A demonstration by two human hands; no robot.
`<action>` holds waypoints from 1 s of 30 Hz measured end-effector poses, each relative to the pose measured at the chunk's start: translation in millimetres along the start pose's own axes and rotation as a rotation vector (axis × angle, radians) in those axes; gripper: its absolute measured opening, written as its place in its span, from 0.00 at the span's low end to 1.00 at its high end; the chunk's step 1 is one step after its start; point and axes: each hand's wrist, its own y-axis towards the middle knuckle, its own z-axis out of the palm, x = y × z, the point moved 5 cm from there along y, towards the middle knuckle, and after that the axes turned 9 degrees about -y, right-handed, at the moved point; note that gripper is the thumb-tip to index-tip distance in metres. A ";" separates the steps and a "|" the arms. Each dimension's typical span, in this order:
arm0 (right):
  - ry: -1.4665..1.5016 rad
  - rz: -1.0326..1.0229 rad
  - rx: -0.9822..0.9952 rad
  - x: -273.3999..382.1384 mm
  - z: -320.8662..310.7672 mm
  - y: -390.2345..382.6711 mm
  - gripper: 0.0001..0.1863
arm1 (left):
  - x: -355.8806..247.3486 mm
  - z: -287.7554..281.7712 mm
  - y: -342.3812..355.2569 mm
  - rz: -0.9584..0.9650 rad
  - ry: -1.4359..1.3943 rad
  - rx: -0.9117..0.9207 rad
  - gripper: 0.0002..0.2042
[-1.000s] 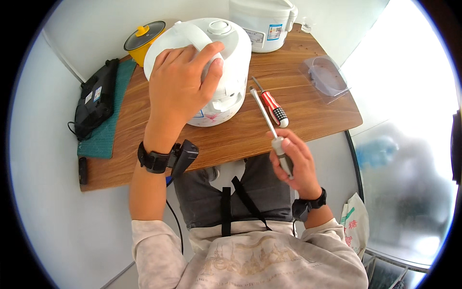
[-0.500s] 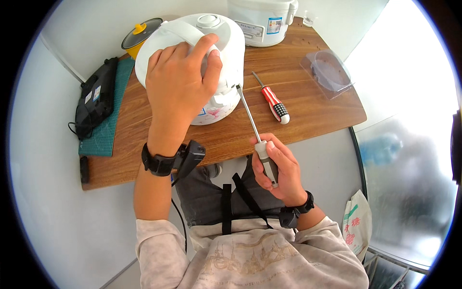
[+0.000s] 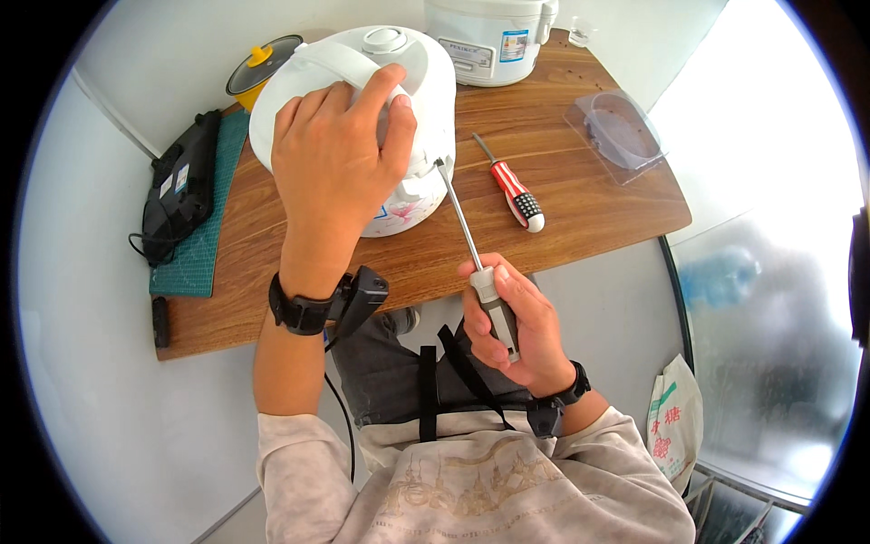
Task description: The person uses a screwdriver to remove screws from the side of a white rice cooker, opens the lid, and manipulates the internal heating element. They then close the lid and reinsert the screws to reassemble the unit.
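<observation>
A white rice cooker point(image 3: 433, 91) with a round vent cap on its lid stands near the table's front edge. My left hand point(image 3: 340, 168) is closed round its carrying handle point(image 3: 335, 60), with the fingertips partly hidden behind it. My right hand point(image 3: 535, 331) grips the grey handle of a screwdriver point(image 3: 463, 222) below the table edge. The long metal shaft points up and left, its tip at the cooker's front right side, by the edge of the lid; whether it sits in a gap I cannot tell. A second screwdriver point(image 3: 517, 195), red, white and dark with dots, lies right of the cooker.
Another white rice cooker point(image 3: 489, 41) stands at the back, beside a small clear cup point(image 3: 580, 36). A clear plastic package point(image 3: 621, 136) lies at the right. Leftward are a black device point(image 3: 184, 172) on a green mat point(image 3: 213, 236) and a yellow pot point(image 3: 245, 95) with a lid.
The rice cooker and my left hand have shifted very slightly left. My right hand and the screwdriver have moved a little left too, the tip staying at the cooker's side.
</observation>
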 end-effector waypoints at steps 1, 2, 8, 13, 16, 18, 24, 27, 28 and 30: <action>0.036 0.019 0.018 1.0 3.5 -1.0 0.18 | -0.1 -0.2 -0.3 0.006 -0.001 0.004 0.11; 0.042 0.029 0.018 3.8 7.2 -2.5 0.18 | 0.0 -0.1 -0.7 0.013 -0.002 0.008 0.11; -0.076 0.040 -0.006 14.1 9.7 -5.0 0.18 | -1.1 -1.8 1.3 0.043 -0.065 0.001 0.10; -0.384 -0.023 -0.090 18.1 2.8 -1.8 0.18 | -1.2 -2.0 2.5 0.024 -0.076 0.031 0.09; -0.692 -0.103 -0.110 25.2 -5.6 2.0 0.17 | 0.0 -3.6 2.3 0.019 -0.084 0.031 0.09; -0.947 -0.226 -0.190 29.9 -13.3 5.0 0.14 | 0.6 -3.3 2.6 0.022 -0.091 0.031 0.09; -1.730 -0.713 -0.412 67.6 -12.6 0.7 0.13 | 5.0 -4.9 2.1 -0.036 -0.080 0.164 0.12; -2.055 -0.868 -0.518 83.1 -4.1 -2.5 0.17 | 6.4 -6.6 2.8 -0.019 -0.103 0.143 0.11; -2.155 -0.938 -0.540 89.3 -1.9 -3.3 0.17 | 7.6 -6.0 3.0 -0.002 -0.118 0.116 0.10; -2.309 -1.052 -0.562 100.7 0.3 -2.0 0.18 | 8.7 -5.7 3.0 0.010 -0.140 0.095 0.09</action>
